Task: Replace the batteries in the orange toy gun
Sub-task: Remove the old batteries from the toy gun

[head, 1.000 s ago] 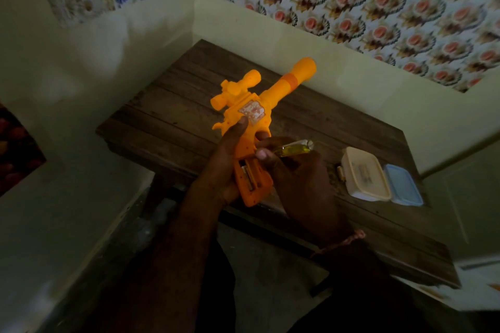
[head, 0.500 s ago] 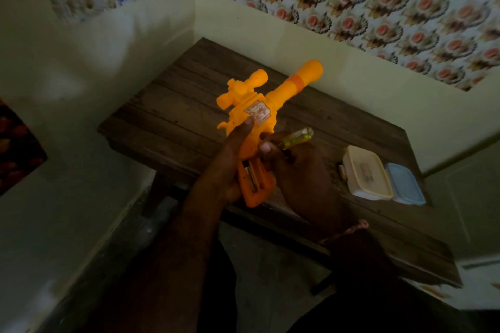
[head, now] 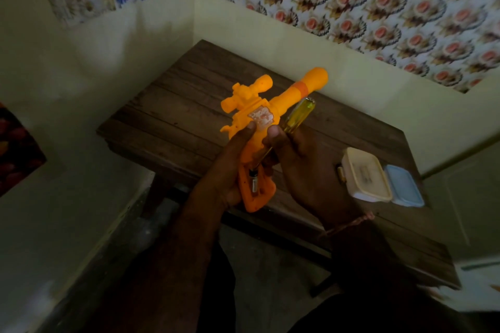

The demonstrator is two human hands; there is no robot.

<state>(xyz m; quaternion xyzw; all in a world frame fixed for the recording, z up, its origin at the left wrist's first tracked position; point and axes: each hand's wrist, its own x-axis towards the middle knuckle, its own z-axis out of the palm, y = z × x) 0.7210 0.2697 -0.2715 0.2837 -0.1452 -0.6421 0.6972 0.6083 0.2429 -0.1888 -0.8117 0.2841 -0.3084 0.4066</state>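
The screwdriver [head: 293, 120], pinched in the right hand [head: 303, 167], has been swung upright at centre frame, its tip now probing the battery [head: 254, 184] in the orange toy gun [head: 259, 127] gripped by the left hand [head: 227, 167]; prying-out seems underway.

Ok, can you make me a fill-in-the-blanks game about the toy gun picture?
1. The left hand grips the toy gun, whose colour is ____.
2. The right hand holds a screwdriver with a clear ____ handle.
3. The cream box sits beside a lid coloured ____.
4. Both rest on a table made of ____.

Missing words: orange, yellow, blue, wood.
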